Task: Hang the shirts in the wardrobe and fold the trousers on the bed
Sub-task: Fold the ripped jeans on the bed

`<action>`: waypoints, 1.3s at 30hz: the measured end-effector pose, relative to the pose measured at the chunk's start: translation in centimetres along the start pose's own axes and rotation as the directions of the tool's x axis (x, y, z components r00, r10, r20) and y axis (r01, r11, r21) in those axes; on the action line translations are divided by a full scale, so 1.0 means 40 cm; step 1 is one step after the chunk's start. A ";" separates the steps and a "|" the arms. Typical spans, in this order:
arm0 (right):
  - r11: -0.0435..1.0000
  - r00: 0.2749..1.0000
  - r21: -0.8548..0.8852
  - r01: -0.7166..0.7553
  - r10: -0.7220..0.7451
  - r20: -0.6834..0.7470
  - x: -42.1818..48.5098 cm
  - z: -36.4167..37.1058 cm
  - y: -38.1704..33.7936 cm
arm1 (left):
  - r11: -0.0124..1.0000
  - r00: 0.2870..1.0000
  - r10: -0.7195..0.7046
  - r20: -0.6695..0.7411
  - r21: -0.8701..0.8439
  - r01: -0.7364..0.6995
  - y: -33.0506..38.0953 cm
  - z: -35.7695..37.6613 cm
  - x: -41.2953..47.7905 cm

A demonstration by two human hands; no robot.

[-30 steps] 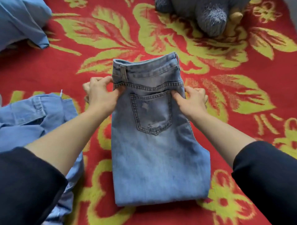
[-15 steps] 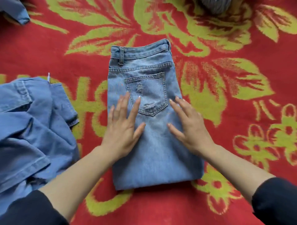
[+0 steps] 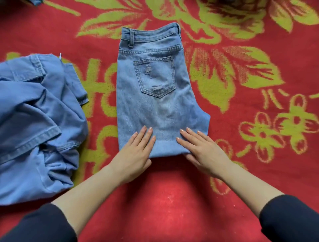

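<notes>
The jeans lie in the middle of the bed, on its red cover with yellow-green flowers. They are folded into a compact packet, with the waistband at the far end, the back pocket facing up and the fold at the near edge. Both hands are flat on that near end. The left hand rests on the near left corner with its fingers straight and close together on the denim. The right hand rests on the near right corner, its fingers also stretched out and slightly spread. Neither hand grips anything, and the thumbs sit at the fold's edge by the cover. I judge this pair as good as folded; the hands may be pressing it smooth or getting ready to lift it, and I cannot tell which. A fair amount seems left to do. A rumpled denim heap lies apart to the left, neither folded nor hung, and I cannot tell whether it is trousers or a shirt. A scrap of blue cloth shows at the top left corner. No wardrobe or hanger is in view, so the shirts' progress cannot be judged. No writing can be read. The waistband shows no patch or brand tab, only a belt loop, and the pocket has frayed rips. A small white tag sticks up from the heap's far edge, too small to read.
</notes>
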State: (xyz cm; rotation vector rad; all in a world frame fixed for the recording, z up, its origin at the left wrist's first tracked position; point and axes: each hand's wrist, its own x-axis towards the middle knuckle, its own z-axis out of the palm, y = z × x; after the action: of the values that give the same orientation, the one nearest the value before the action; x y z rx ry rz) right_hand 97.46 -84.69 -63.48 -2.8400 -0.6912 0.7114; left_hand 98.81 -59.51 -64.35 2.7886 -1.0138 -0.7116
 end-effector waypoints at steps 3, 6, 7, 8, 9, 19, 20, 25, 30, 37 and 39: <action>0.963 0.995 0.251 -0.095 0.083 0.059 0.013 -0.050 0.003 | 0.958 0.994 -0.054 0.093 -0.276 0.077 -0.010 -0.053 0.013; 0.882 0.974 0.418 -0.217 0.170 0.147 0.023 -0.134 -0.012 | 0.859 0.963 -0.185 0.196 -0.444 0.255 -0.006 -0.146 0.015; 0.866 0.963 0.436 -0.247 0.170 0.207 0.024 -0.159 -0.017 | 0.840 0.958 -0.196 0.211 -0.467 0.275 -0.003 -0.173 0.007; 0.839 0.945 0.463 -0.286 0.167 0.281 0.021 -0.181 -0.026 | 0.815 0.948 -0.197 0.250 -0.495 0.300 0.002 -0.200 -0.004; 0.804 0.919 0.494 -0.333 0.158 0.361 0.014 -0.200 -0.036 | 0.787 0.931 -0.188 0.313 -0.519 0.333 0.008 -0.216 -0.017; 0.416 0.512 0.491 -0.766 -0.066 0.856 -0.138 -0.146 -0.092 | 0.514 0.502 -0.151 0.852 -0.366 0.776 0.104 -0.148 -0.133; 0.393 0.523 0.514 -0.762 -0.095 0.847 -0.136 -0.150 -0.084 | 0.515 0.528 -0.156 0.835 -0.388 0.765 0.096 -0.153 -0.127; 0.429 0.760 0.701 -0.569 -0.050 0.648 -0.068 -0.227 -0.014 | 0.634 0.757 0.025 0.653 -0.595 0.493 -0.002 -0.236 -0.067; 0.540 0.903 0.751 -0.380 0.043 0.427 0.024 -0.283 0.037 | 0.863 0.955 -0.105 0.277 -0.453 0.226 -0.074 -0.281 0.001; 0.879 0.929 0.349 -0.325 0.365 -0.053 0.127 -0.193 0.025 | 0.931 0.918 -0.336 -0.211 -0.224 0.289 -0.082 -0.166 0.093; 0.915 0.933 0.246 -0.320 0.349 -0.087 0.136 -0.158 0.022 | 0.929 0.899 -0.368 -0.238 -0.129 0.346 -0.078 -0.130 0.115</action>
State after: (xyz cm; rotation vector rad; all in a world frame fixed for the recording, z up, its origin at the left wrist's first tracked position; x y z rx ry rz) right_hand 105.08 -83.06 -60.37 -2.7810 -0.0896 0.5955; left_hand 106.10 -60.36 -62.28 2.9210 -0.4189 -0.3892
